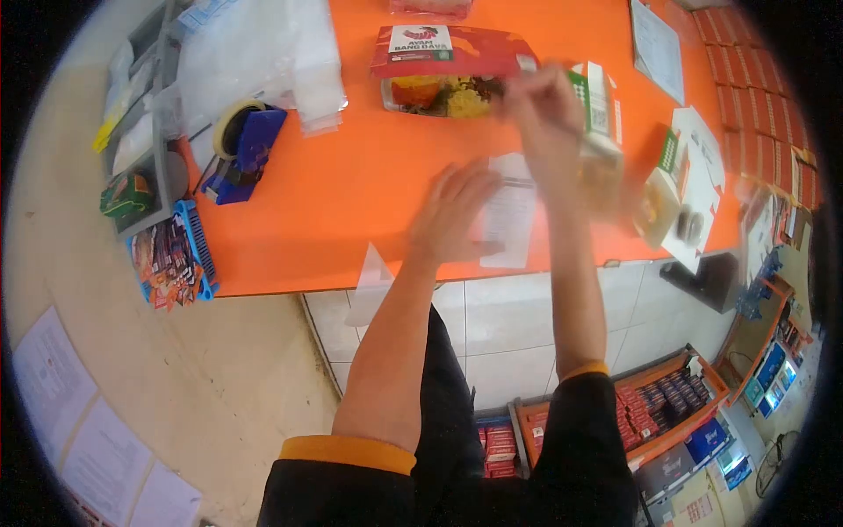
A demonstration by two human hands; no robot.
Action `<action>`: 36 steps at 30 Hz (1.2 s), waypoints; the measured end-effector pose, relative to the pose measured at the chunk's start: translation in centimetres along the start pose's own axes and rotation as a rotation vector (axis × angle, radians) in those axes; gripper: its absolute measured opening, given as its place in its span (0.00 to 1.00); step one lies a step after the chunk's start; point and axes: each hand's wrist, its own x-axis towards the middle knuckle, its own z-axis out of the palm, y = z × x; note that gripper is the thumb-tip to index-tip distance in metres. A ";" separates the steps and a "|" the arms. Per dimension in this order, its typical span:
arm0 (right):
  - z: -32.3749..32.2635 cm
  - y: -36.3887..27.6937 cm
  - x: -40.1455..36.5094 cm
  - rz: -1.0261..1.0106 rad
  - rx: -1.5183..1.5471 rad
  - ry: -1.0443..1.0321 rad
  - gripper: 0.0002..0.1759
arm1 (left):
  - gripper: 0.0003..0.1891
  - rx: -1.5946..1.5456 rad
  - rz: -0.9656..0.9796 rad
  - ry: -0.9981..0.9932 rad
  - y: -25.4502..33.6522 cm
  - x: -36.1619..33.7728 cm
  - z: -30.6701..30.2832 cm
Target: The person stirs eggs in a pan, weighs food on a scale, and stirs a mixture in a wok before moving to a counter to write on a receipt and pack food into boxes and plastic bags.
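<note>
My left hand [452,211] lies spread, pressing the slip [511,220] at frame centre on the table [351,176]; my right hand [544,114] is blurred above it by the box [601,114], grip unclear; best keep the slip pinned flat.

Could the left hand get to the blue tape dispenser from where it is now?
Probably yes. The left hand lies flat on a paper slip, and only bare orange table lies between it and the tape dispenser; nothing blocks the way.
</note>
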 end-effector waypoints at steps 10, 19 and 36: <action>-4.9 0.6 -13.4 0.318 -0.150 0.066 0.08 | 0.43 -0.038 0.034 0.096 0.1 0.1 -0.2; -5.3 5.8 -17.8 0.250 -0.156 0.125 0.09 | 0.40 -0.064 0.039 0.075 0.3 0.3 -0.1; -1.8 -0.8 -5.5 0.117 -0.127 -0.053 0.13 | 0.46 0.036 0.047 0.063 -0.1 -0.1 0.4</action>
